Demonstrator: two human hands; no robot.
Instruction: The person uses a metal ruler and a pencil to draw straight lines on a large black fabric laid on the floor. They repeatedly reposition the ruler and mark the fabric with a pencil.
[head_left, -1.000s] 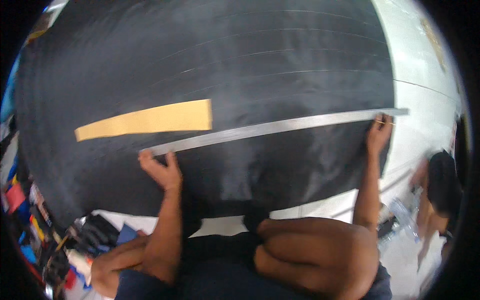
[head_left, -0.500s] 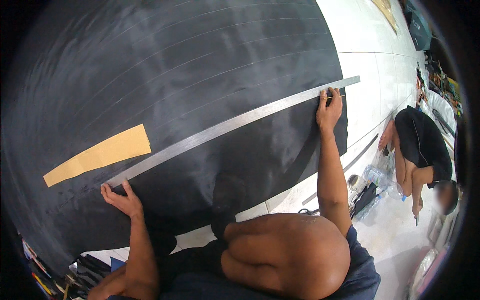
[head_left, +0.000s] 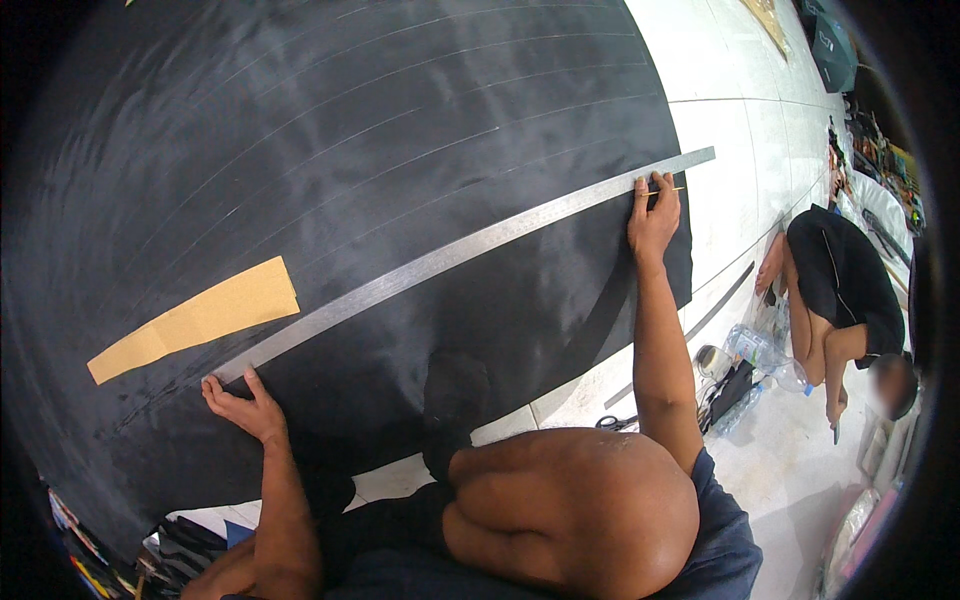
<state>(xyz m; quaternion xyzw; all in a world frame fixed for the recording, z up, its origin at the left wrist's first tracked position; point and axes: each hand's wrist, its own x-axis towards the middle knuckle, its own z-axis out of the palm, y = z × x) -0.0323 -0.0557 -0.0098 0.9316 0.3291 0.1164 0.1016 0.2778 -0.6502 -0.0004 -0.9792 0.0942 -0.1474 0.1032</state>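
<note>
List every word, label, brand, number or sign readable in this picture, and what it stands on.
No text can be read.
Metal ruler: any markings are too small and faint to read.
Clear plastic bottle: any lettering is too blurred to read.
Dark green object at top right: a pale mark, too small to make out.
Black sheet: thin pale lines, no lettering visible.
Yellow piece: no lettering visible.

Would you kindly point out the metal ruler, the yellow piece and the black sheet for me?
Metal ruler [head_left: 460,250]: head view, mid-length.
Yellow piece [head_left: 200,317]: head view, middle of its face.
Black sheet [head_left: 540,310]: head view, bare surface below the ruler.
</note>
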